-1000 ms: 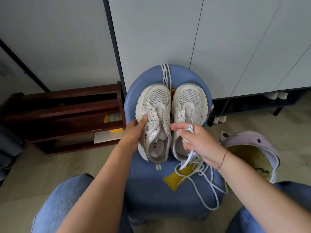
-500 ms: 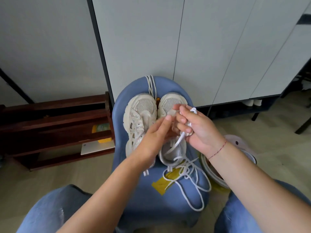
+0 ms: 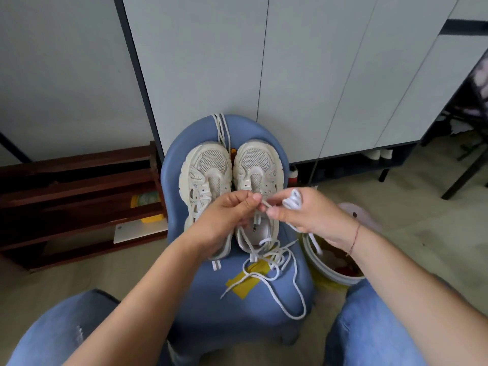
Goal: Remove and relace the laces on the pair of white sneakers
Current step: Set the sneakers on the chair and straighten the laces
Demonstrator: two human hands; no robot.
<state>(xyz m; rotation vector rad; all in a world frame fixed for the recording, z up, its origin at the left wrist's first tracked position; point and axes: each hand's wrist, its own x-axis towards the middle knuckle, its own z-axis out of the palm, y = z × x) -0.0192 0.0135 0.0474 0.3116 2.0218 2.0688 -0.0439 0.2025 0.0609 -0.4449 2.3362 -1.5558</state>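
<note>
Both hands are up over the white sneakers (image 3: pixel 206 175), which sit side by side, toes pointing away, on a blue stool (image 3: pixel 237 320). Left hand (image 3: pixel 224 220) pinches the white lace (image 3: pixel 292 201) between thumb and forefinger. Right hand (image 3: pixel 311 217) pinches the same lace just beside it, with a bunch of it curled in its other fingers. The rest trails loose over the seat.

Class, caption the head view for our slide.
Seated person's left hand and right hand pinch a white lace above white sneakers on a blue stool.
</note>
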